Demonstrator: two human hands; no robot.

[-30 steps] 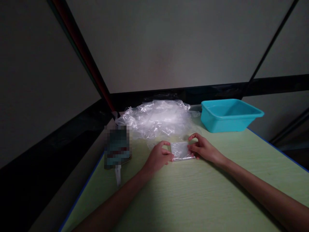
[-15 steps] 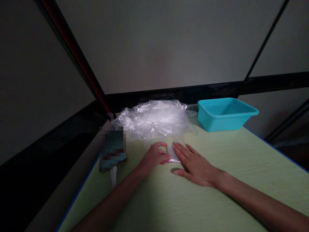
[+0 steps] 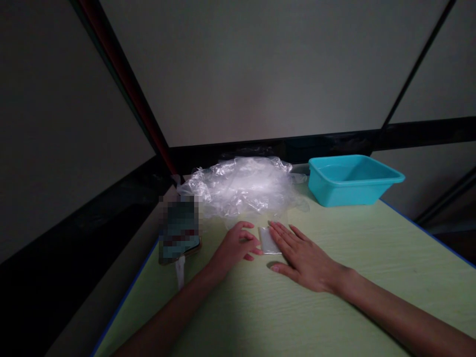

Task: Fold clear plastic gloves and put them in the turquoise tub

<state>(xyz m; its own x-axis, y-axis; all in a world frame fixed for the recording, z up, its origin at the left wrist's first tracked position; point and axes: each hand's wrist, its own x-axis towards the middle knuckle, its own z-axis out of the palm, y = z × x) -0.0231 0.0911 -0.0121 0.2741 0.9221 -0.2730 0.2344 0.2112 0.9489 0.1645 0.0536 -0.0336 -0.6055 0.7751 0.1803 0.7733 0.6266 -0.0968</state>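
Note:
A small folded clear plastic bag (image 3: 266, 241) lies flat on the pale green table (image 3: 282, 307). My right hand (image 3: 301, 253) rests flat on top of it, fingers stretched out, covering most of the bag. My left hand (image 3: 235, 246) sits at the bag's left edge with its fingers loosely curled, the fingertips touching or nearly touching the plastic. It holds nothing.
A heap of crumpled clear plastic bags (image 3: 243, 186) lies just behind the hands. A turquoise plastic tub (image 3: 353, 179) stands at the back right. A blurred dark object (image 3: 179, 229) lies at the table's left edge. Dark walls surround the table.
A second ago both hands pinched the folded bag by its sides. My right hand then came down flat over it, and my left hand's fingers have loosened at the left edge.

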